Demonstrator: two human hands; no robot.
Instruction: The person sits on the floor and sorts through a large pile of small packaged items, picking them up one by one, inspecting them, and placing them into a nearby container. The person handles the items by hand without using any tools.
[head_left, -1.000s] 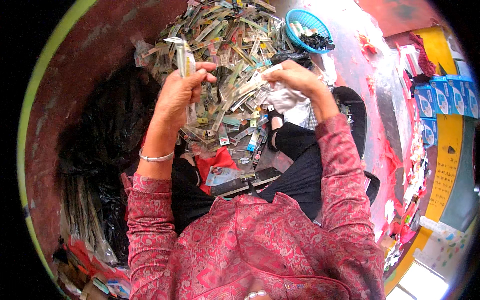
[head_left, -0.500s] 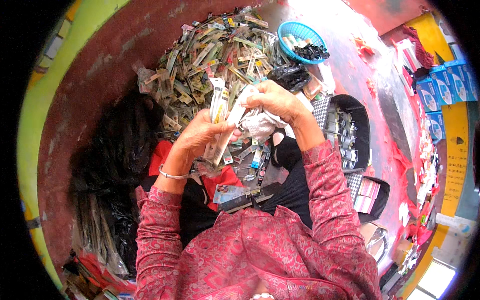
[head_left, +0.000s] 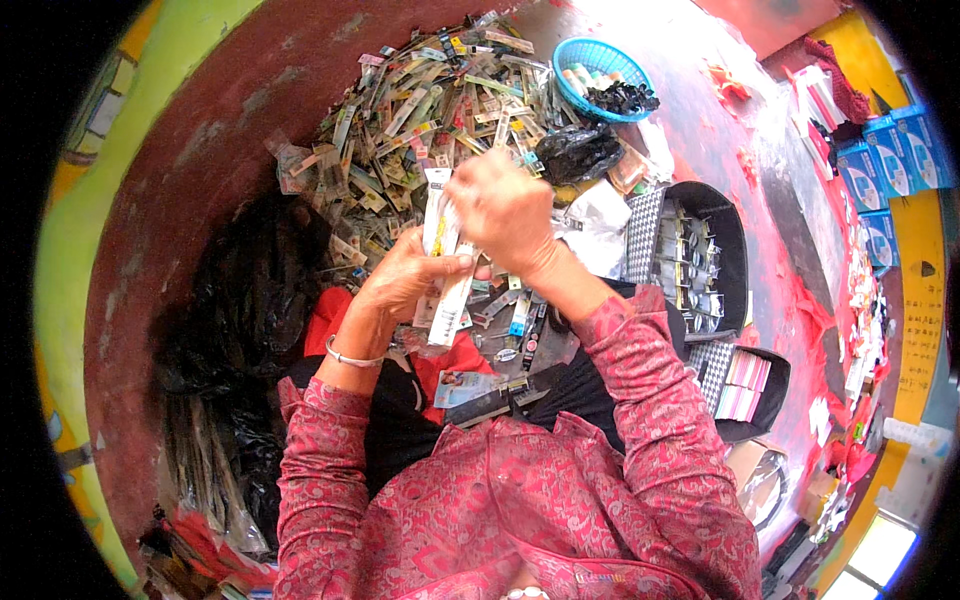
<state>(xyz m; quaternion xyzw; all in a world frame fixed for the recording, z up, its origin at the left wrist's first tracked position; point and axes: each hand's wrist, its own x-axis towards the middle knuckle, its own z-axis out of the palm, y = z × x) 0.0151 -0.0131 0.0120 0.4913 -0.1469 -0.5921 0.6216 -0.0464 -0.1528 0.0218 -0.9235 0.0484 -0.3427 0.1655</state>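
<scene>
Long narrow white packets (head_left: 440,225), with a yellow mark on one, are gripped between the thumb and fingers of my left hand (head_left: 407,272). Their lower ends (head_left: 450,310) stick out below that hand. My right hand (head_left: 503,212) is curled over the upper part of the packets and smeared by motion. What its fingers hold, if anything, cannot be made out. Beyond both hands spreads a large heap of similar slim packets (head_left: 400,125). More packets and a flat dark strip (head_left: 532,335) lie between my legs.
A blue plastic basket (head_left: 568,88) holds black pieces and pale rolls. A black plastic bag (head_left: 580,152) lies below it. To the right stand a checked box (head_left: 735,255) of packed items and a smaller box (head_left: 775,400) with striped packs. Black plastic sacks (head_left: 255,290) sit left.
My right hand has moved left and its fingers have curled in; the white crumpled cloth under it no longer shows. My left hand still grips the packets, with little movement.
</scene>
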